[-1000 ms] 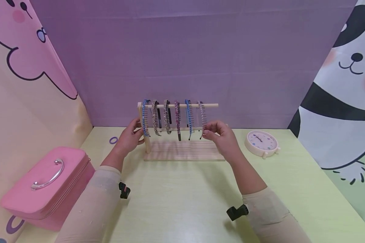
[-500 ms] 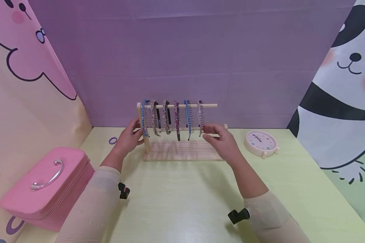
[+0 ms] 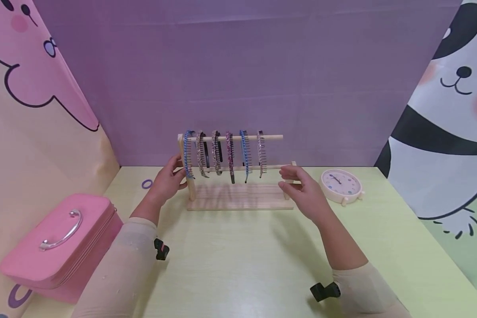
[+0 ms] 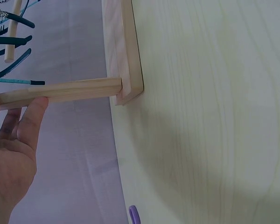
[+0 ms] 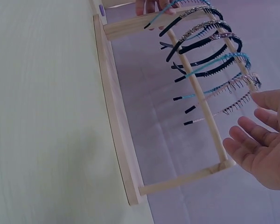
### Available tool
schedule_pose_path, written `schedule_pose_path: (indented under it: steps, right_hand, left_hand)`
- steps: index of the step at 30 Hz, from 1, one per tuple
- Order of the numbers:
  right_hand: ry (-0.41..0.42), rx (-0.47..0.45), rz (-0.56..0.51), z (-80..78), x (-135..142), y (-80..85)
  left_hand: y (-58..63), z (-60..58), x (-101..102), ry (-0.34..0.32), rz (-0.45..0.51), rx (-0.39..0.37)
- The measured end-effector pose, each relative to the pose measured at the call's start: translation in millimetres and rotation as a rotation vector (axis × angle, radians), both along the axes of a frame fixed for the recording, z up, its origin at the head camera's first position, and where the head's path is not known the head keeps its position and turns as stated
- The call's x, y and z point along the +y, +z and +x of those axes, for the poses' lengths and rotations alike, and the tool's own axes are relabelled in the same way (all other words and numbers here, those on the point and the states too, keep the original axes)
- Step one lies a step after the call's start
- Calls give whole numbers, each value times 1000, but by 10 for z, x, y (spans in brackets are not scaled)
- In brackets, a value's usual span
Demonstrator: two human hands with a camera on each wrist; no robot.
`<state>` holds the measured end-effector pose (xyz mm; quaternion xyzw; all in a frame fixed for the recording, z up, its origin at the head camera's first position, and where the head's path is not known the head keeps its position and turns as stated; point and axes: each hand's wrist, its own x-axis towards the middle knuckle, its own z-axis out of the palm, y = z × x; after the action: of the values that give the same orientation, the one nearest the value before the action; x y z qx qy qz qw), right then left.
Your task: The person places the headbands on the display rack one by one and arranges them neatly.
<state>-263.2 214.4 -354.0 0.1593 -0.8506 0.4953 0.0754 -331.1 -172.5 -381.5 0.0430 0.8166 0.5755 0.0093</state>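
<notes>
A wooden headband stand (image 3: 240, 202) stands near the back of the table, with several headbands hung over its upper rod. At the left end my left hand (image 3: 168, 182) grips the upright post (image 4: 79, 91), thumb and fingers around it. The row ends at the right with a pale pink headband (image 3: 261, 154), beside a blue headband (image 3: 245, 152). My right hand (image 3: 308, 194) holds nothing; its fingers are spread, apart from the headbands, in front of the stand's short right post (image 5: 186, 179). Dark tips of the headbands (image 5: 190, 109) hang by the lower rod (image 5: 203, 100).
A pink zippered case (image 3: 59, 243) with a silver handle sits at the left. At the right lies a round pink clock (image 3: 342, 185). A purple ring shape (image 3: 147, 183) shows left of the stand. A purple backdrop (image 3: 238, 79) rises behind the table.
My right hand has let go of the pale pink headband and moved right, its fingers spreading. The headband hangs straighter on the rod. My left hand has stayed on the post.
</notes>
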Motion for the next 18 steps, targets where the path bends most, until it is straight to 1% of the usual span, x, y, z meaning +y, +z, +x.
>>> schedule_pose_path:
  steps: [5,10,16,18]
  right_hand:
    - [1,51,-14,68,98,13]
    - [4,86,-17,183,168,24]
    - [-10,104,8,270,215,47]
    - [-16,116,39,291,234,65]
  left_hand:
    - [-16,-23,6,-5,9,3]
    - [-29,-31,23,-13,8,-3]
    - [0,22,-5,13,-20,-18]
    - [13,37,-9,21,-14,-23]
